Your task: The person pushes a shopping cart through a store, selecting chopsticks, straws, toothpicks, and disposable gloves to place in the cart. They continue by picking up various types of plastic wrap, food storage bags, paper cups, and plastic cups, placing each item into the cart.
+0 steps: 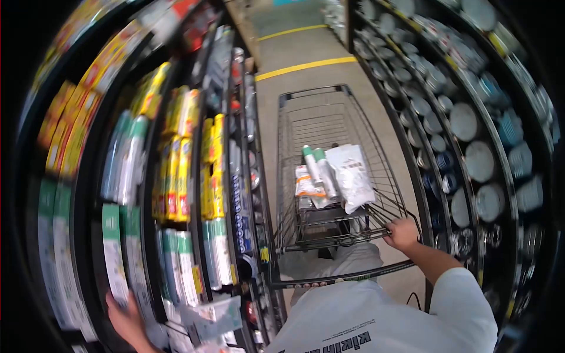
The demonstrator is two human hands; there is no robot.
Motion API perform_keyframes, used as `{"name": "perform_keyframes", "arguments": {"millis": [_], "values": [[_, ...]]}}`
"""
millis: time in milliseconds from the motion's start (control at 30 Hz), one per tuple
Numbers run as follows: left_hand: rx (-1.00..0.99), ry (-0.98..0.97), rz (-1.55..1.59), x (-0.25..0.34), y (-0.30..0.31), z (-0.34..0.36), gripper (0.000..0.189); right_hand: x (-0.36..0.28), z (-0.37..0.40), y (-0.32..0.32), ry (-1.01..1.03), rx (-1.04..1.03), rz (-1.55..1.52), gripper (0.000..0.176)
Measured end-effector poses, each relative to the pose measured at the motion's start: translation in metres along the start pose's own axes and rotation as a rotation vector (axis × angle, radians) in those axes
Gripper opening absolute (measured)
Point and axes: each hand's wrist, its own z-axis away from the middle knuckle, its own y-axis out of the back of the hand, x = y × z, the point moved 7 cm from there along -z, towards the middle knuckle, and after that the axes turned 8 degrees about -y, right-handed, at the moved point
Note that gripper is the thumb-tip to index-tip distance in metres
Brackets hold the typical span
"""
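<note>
At the lower left, my left hand [126,320] is closed around the lower end of a long white box with a green top [113,247], which stands in the left shelf among similar boxes. My right hand [402,234] grips the right rear edge of a dark wire shopping cart [329,241], its fingers wrapped round the metal. Inside the cart lie two white rolls with green ends, one of them a slim roll [312,165]. Beside them are a large white plastic packet [351,176] and a smaller packet with orange marks [309,183].
Tall shelving lines both sides of the aisle. Yellow boxes [176,176] and more green-and-white boxes [185,259] fill the left shelves. Stacked round containers [479,162] occupy the right ones. Ahead of the cart, a yellow line [306,67] crosses the grey floor [303,46].
</note>
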Motion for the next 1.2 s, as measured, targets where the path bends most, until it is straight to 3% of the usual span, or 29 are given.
{"name": "perform_keyframes", "arguments": {"millis": [33, 133, 167, 233, 333, 367, 400, 433, 467, 600, 667, 733, 767, 867, 900, 933, 1000, 1067, 1100, 1167, 1200], "values": [[0.237, -0.253, -0.096, 0.021, 0.008, 0.014, 0.059, 0.002, 0.000, 0.000, -0.017, -0.004, -0.004, 0.026], [0.135, -0.361, 0.387, 0.087, -0.008, 0.042, 0.058, 0.004, 0.000, -0.001, -0.023, 0.017, -0.014, 0.024], [-0.051, -0.219, 0.839, 0.102, -0.045, 0.052, 0.058, 0.003, 0.001, 0.000, -0.017, 0.029, -0.017, 0.024], [-0.547, -0.352, 0.924, 0.203, -0.065, 0.061, 0.052, 0.000, -0.001, 0.007, -0.006, 0.049, -0.028, 0.021], [-1.201, -0.188, 1.291, 0.304, -0.180, 0.099, 0.036, 0.001, -0.001, 0.007, -0.002, 0.063, -0.036, 0.021], [-1.538, 0.007, 1.405, 0.335, -0.223, 0.116, 0.037, 0.002, -0.001, 0.009, -0.003, 0.064, -0.042, 0.021], [-1.655, 0.282, 1.408, 0.360, -0.266, 0.130, 0.041, 0.001, -0.002, 0.010, -0.007, 0.065, -0.051, 0.021], [-1.805, 0.385, 1.435, 0.390, -0.284, 0.140, 0.041, 0.002, -0.002, 0.008, -0.018, 0.056, -0.051, 0.022], [-1.772, 0.453, 1.328, 0.414, -0.315, 0.144, 0.041, 0.003, -0.001, 0.006, -0.028, 0.045, -0.049, 0.023], [-1.678, 0.313, 1.325, 0.503, -0.425, 0.167, 0.043, 0.004, -0.004, 0.007, -0.031, 0.029, -0.046, 0.025], [-1.519, 0.198, 1.270, 0.533, -0.456, 0.168, 0.046, 0.008, -0.003, 0.002, -0.051, 0.020, -0.047, 0.026], [-1.251, -0.154, 1.042, 0.545, -0.497, 0.157, 0.066, 0.007, -0.005, 0.002, -0.058, 0.033, -0.061, 0.026], [-1.192, -0.174, 0.945, 0.543, -0.542, 0.166, 0.068, 0.006, -0.006, 0.003, -0.055, -0.004, -0.072, 0.026], [-1.269, -0.534, 0.916, 0.549, -0.450, 0.163, 0.046, 0.012, -0.004, -0.010, -0.054, -0.006, -0.063, 0.025], [-1.176, -0.513, 0.873, 0.538, -0.413, 0.150, 0.043, 0.010, -0.007, -0.007, -0.068, 0.000, -0.072, 0.024], [-1.273, -0.522, 0.974, 0.532, -0.424, 0.150, 0.042, 0.006, -0.010, -0.002, -0.052, 0.054, -0.077, 0.023], [-1.320, -0.433, 1.006, 0.500, -0.392, 0.129, 0.044, 0.001, -0.011, -0.003, -0.057, 0.049, -0.056, 0.022], [-1.242, -0.393, 1.185, 0.462, -0.339, 0.090, 0.040, 0.003, -0.011, -0.007, -0.070, 0.014, -0.008, 0.033], [-1.209, -0.387, 1.268, 0.441, -0.311, 0.066, 0.038, 0.005, -0.015, -0.010, -0.059, -0.002, -0.016, 0.030], [-0.762, -0.598, 1.246, 0.390, -0.271, 0.004, 0.034, 0.003, -0.021, -0.010, -0.047, 0.047, -0.018, 0.028], [-0.701, -0.548, 1.147, 0.360, -0.243, -0.028, 0.032, 0.002, -0.024, -0.008, -0.044, 0.067, -0.023, 0.027]]}}
